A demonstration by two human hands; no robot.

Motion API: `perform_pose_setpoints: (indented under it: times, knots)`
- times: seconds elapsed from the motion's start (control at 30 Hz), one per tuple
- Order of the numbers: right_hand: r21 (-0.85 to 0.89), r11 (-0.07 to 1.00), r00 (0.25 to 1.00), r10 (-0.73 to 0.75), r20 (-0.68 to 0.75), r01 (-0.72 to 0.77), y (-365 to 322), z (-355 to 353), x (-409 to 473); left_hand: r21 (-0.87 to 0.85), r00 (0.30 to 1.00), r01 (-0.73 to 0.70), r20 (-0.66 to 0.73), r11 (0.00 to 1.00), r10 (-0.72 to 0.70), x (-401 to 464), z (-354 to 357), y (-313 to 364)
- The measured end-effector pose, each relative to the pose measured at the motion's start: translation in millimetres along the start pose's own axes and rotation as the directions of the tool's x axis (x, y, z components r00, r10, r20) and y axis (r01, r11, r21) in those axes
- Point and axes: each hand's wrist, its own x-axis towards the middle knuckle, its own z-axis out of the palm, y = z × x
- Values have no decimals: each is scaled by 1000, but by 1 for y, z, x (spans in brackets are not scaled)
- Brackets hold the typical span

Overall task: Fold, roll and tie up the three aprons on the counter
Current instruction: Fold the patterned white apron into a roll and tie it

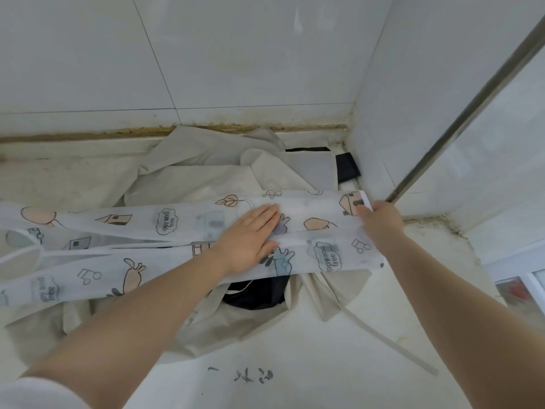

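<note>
Printed apron (177, 231), folded long across the counter (324, 379), hides most of the beige apron (206, 172) and black apron (256, 293); I see my left hand (250, 240) flat on it, my right hand (380, 219) pinching its 3 o'clock end.

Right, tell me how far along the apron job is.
Done: nothing rolled or tied shows. The white cartoon-print apron is folded into a long strip. In hand: the left hand presses flat on that strip while the right hand grips its right end. Left: rolling and tying it, then the crumpled beige apron and the black apron lying underneath.
</note>
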Motion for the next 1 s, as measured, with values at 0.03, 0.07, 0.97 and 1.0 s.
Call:
perform_pose_setpoints:
  times: [0.03,0.07,0.97,1.0]
  knots:
    - [-124,992,1000,-13,-24,10,2,4,-2,46,999,43,-15,998,-43,-2,4,3]
    - [-245,969,999,-30,-40,19,2,7,-5,96,994,110,-19,989,-109,-4,5,7]
    - [-666,278,659,-620,426,692,-116,146,-92,-194,874,484,156,853,-460,-81,13,-102]
    - [-512,287,552,-669,497,809,-129,162,-106,-278,891,454,150,847,-428,-84,12,-108]
